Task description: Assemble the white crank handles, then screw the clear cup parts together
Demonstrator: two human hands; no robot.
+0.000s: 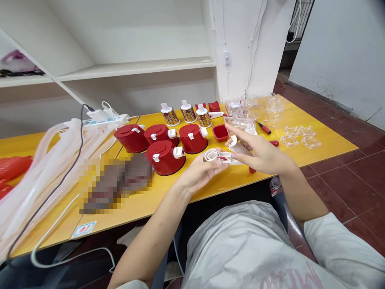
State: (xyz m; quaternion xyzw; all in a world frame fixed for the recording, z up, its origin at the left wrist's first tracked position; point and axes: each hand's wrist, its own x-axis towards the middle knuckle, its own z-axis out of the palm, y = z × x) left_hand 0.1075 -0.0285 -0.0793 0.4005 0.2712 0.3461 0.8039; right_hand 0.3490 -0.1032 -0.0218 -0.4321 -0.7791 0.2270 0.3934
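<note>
My left hand [204,172] is closed around a white plastic grater part [221,155], with a round ring at its left end and a small red strip inside its hollow body. The thumb of my right hand [257,150] presses at the right end of that part. A second white piece with a curved end [236,143] sits between my right thumb and the fingers stretched above it; the fingers partly hide it. Both hands are over the table's front edge. Just behind them is a red square cup [220,133], and a red handle [252,170] shows below my right hand.
Several red grater bases [164,158] stand at left. Behind are metal grating drums [189,111]. Clear plastic hoppers [243,108], a screwdriver [264,128] and clear flat parts [300,136] lie right. Translucent bags [54,160], cables and a power strip [106,120] cover the far left.
</note>
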